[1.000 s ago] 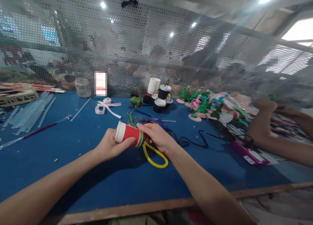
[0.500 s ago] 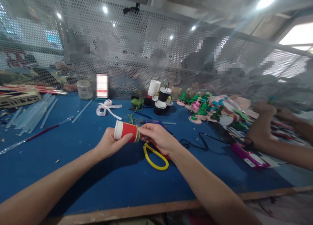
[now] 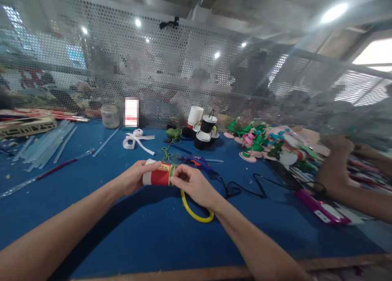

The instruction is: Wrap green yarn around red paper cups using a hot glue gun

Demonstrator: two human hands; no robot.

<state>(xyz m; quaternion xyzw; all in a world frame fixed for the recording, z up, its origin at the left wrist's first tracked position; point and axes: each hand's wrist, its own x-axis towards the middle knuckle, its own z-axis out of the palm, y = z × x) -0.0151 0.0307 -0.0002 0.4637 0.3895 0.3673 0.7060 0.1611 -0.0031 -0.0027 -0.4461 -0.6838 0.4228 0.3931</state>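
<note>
My left hand [image 3: 134, 177] is wrapped round a red and white paper cup [image 3: 157, 177] lying on its side above the table. Its thumb rests on top, beside a small yellowish patch. A green band of yarn [image 3: 172, 175] circles the cup's right end. There my right hand [image 3: 194, 185] is closed, thumb and fingers pinching at the band; the exact grip is partly hidden. A strand runs from the green yarn ball [image 3: 174, 133] toward the cup. Below my right hand lies a yellow loop-shaped handle [image 3: 196, 216], partly covered.
A blue glue gun [image 3: 199, 162] with a black cord lies behind my right hand. Black and white cups [image 3: 203, 138] stand behind it. White ribbon [image 3: 137, 140] and glue sticks [image 3: 45, 146] lie left. Right are green and pink figures [image 3: 254, 140], a purple device [image 3: 323, 207] and another person's arm [image 3: 337, 179].
The cup has turned about its length, bringing a yellowish patch into view on top. My left thumb has moved up onto it, and my right fingers have shifted along the green band.
</note>
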